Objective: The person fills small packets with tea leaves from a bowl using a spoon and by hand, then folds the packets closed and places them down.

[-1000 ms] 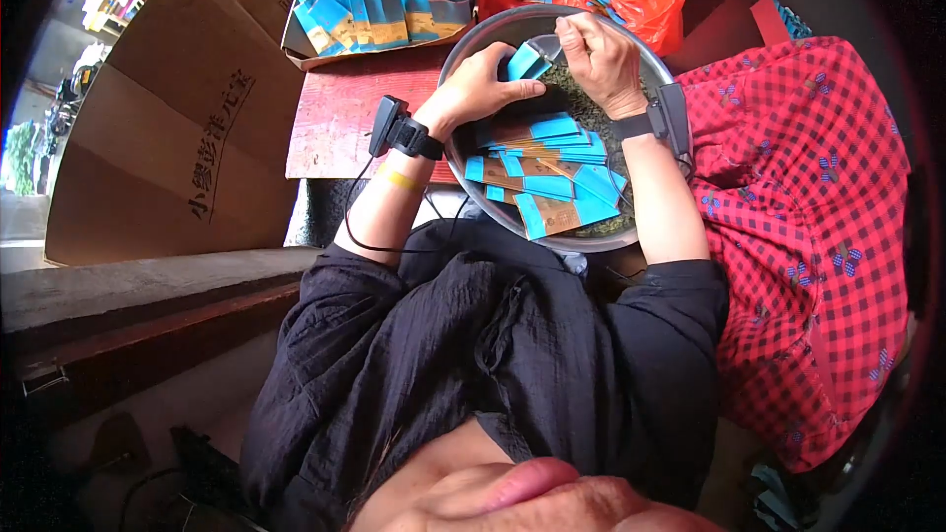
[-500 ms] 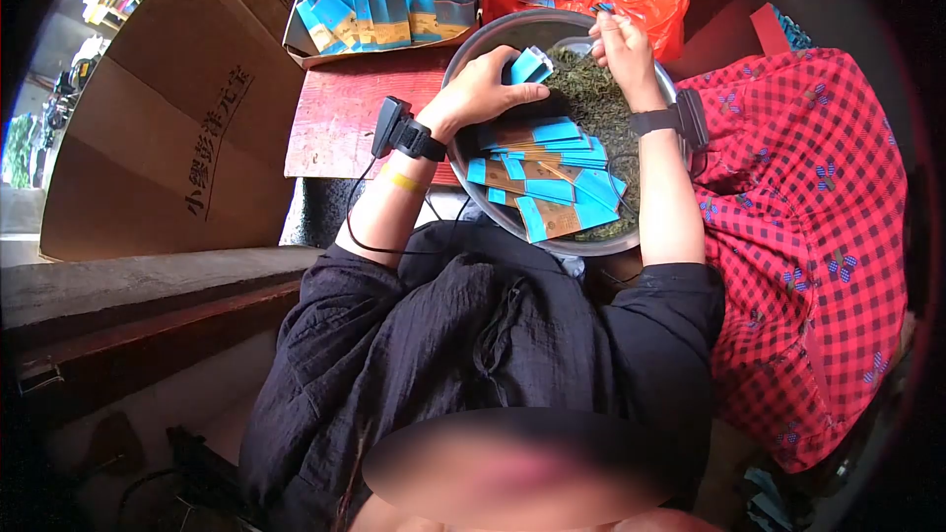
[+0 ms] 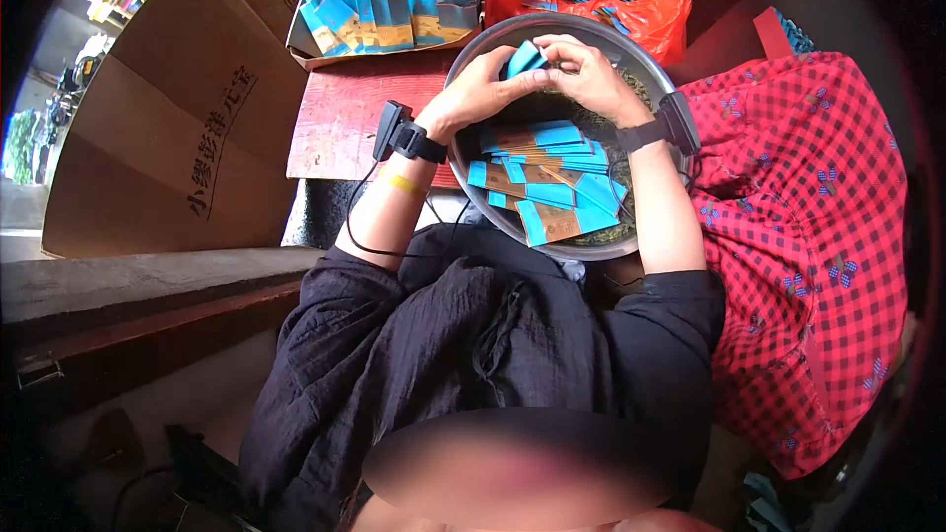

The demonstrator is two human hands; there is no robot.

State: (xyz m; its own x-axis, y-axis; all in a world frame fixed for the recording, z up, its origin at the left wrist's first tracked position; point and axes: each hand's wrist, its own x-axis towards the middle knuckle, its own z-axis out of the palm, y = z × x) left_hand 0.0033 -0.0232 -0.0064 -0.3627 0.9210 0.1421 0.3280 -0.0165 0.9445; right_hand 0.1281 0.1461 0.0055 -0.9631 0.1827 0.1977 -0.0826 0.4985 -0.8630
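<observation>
Over a round metal basin (image 3: 465,182) my left hand (image 3: 477,91) is closed around a few small blue packets (image 3: 526,59), thumb along their near side. My right hand (image 3: 599,89) meets it there, its curled fingertips at the packets' right edge. What lies between those fingertips is partly hidden. Below both hands, flat blue and brown packets (image 3: 552,182) are spread in a loose pile. They rest on dry, greenish-brown loose leaves (image 3: 623,230) in the basin.
A cardboard tray (image 3: 374,55) packed with upright filled blue packets stands behind, on a red board (image 3: 340,118). Beside it, a red plastic bag (image 3: 658,5) holds more packets. At left is a large cardboard box (image 3: 148,128); red checked cloth (image 3: 788,236) lies at right.
My right hand has come down and left from near the red bag to the packets in my left hand. My left hand stays nearly in place.
</observation>
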